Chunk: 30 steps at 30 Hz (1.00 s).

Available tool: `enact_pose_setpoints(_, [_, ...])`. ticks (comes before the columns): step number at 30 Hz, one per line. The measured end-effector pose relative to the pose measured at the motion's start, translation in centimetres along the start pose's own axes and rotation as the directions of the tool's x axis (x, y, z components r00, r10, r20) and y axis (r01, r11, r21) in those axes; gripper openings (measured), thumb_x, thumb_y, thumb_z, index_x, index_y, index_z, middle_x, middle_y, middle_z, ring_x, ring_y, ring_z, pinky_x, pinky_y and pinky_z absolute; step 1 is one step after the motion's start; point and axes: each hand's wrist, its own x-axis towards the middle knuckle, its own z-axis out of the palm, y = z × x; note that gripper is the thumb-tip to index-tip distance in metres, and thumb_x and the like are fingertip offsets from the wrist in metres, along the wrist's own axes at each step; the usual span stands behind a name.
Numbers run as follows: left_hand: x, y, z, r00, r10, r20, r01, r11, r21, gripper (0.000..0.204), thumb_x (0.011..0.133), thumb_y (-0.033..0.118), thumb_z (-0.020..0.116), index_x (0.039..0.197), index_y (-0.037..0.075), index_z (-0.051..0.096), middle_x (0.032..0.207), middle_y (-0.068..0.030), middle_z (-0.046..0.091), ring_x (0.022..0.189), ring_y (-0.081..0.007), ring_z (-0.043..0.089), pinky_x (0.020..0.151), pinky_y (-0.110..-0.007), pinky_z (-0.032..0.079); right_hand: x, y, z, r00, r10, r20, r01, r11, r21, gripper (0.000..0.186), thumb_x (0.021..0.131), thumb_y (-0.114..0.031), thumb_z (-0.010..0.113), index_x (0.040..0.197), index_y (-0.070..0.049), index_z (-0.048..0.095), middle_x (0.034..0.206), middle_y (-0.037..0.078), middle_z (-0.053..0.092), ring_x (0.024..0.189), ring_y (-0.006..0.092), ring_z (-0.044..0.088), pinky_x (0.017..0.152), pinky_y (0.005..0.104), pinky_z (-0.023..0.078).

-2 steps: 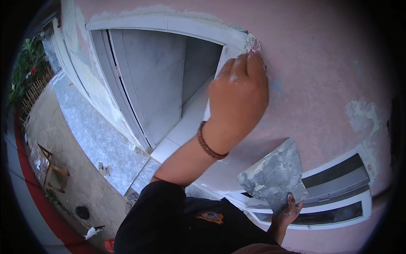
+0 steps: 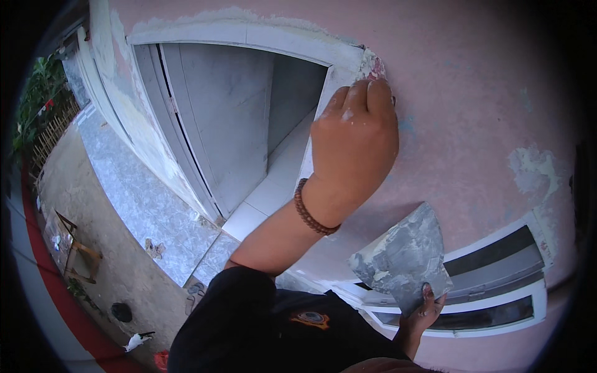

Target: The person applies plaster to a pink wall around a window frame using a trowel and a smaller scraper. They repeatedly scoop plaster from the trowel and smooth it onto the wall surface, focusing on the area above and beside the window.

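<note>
My left hand (image 2: 356,127), a beaded bracelet on its wrist, is raised to the upper right corner of the white door frame (image 2: 280,45). Its fingers are curled closed beside a rough patch (image 2: 374,64) of whitish filler and reddish wall. What they grip is mostly hidden; only a small dark bit shows at the hand's right side. Lower right, my right hand (image 2: 425,311) holds a flat putty board (image 2: 407,255) by its narrow lower end, thumb on top. Grey and cream putty smears the board's face.
A grey door (image 2: 221,118) stands in the doorway. The pink wall (image 2: 460,124) carries pale filler patches. A white-framed louvred window (image 2: 497,261) lies close behind the putty board. Left are a tiled ledge (image 2: 140,180), a wooden stool (image 2: 84,258) and a white animal (image 2: 137,341).
My left hand has shifted very slightly right and down by the frame corner. The right hand and putty board have stayed in place.
</note>
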Motion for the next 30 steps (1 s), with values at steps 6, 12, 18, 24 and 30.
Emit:
enact_pose_setpoints(6, [0.5, -2.7, -3.1, 0.999, 0.031, 0.008, -0.03, 0.995, -0.099, 0.016, 0.08, 0.003, 0.065, 0.097, 0.003, 0.065, 0.075, -0.0153, 0.064, 0.066, -0.0337, 0.064, 0.057, -0.042, 0.052, 0.2, -0.3, 0.6, 1.0, -0.019, -0.001, 0.019, 1.0, 0.01, 0.05, 0.083, -0.011, 0.065, 0.131, 0.001, 0.053, 0.118, 0.016, 0.061, 0.106, 0.0298, 0.06, 0.094, 0.0429, 0.048])
enact_pose_setpoints(12, [1.9, -5.0, -4.2, 0.992, -0.082, 0.091, 0.101, 0.969, -0.227, 0.019, 0.089, 0.007, 0.064, 0.105, 0.0, 0.071, 0.079, -0.0173, 0.071, 0.069, -0.0231, 0.072, 0.065, -0.031, 0.054, 0.6, -0.4, 1.2, 0.999, -0.023, 0.029, 0.021, 0.998, 0.052, 0.051, 0.083, -0.011, 0.067, 0.131, 0.001, 0.053, 0.118, 0.016, 0.061, 0.106, 0.0297, 0.06, 0.093, 0.0414, 0.048])
enact_pose_setpoints(18, [2.4, -4.3, -3.5, 0.994, -0.013, 0.107, 0.037, 0.973, -0.228, 0.012, 0.083, 0.006, 0.065, 0.093, 0.0, 0.065, 0.073, -0.0181, 0.063, 0.063, -0.0374, 0.063, 0.056, -0.043, 0.049, 0.6, -0.6, 1.2, 0.999, 0.003, 0.037, -0.006, 0.997, 0.08, 0.055, 0.079, -0.003, 0.066, 0.131, 0.004, 0.051, 0.118, 0.017, 0.061, 0.107, 0.029, 0.061, 0.097, 0.0428, 0.047])
enact_pose_setpoints(24, [2.3, -4.2, -2.9, 0.996, -0.015, 0.093, 0.045, 0.944, -0.327, 0.016, 0.083, 0.007, 0.065, 0.097, -0.001, 0.067, 0.074, -0.0187, 0.066, 0.065, -0.0371, 0.065, 0.059, -0.041, 0.051, 0.6, -0.4, 1.3, 0.999, -0.024, 0.042, 0.023, 0.999, 0.037, 0.056, 0.081, -0.011, 0.069, 0.133, 0.001, 0.051, 0.119, 0.017, 0.06, 0.106, 0.0313, 0.06, 0.093, 0.0433, 0.049])
enact_pose_setpoints(30, [2.9, -5.7, -4.6, 0.941, -0.125, 0.314, 0.264, 0.853, -0.451, 0.02, 0.084, 0.007, 0.066, 0.102, 0.0, 0.07, 0.081, -0.0178, 0.071, 0.069, -0.0349, 0.069, 0.062, -0.036, 0.054, 1.0, -0.9, 1.3, 0.995, -0.003, 0.098, -0.005, 0.996, 0.087, 0.059, 0.079, -0.005, 0.067, 0.134, 0.004, 0.048, 0.119, 0.017, 0.06, 0.106, 0.0284, 0.061, 0.096, 0.0412, 0.047])
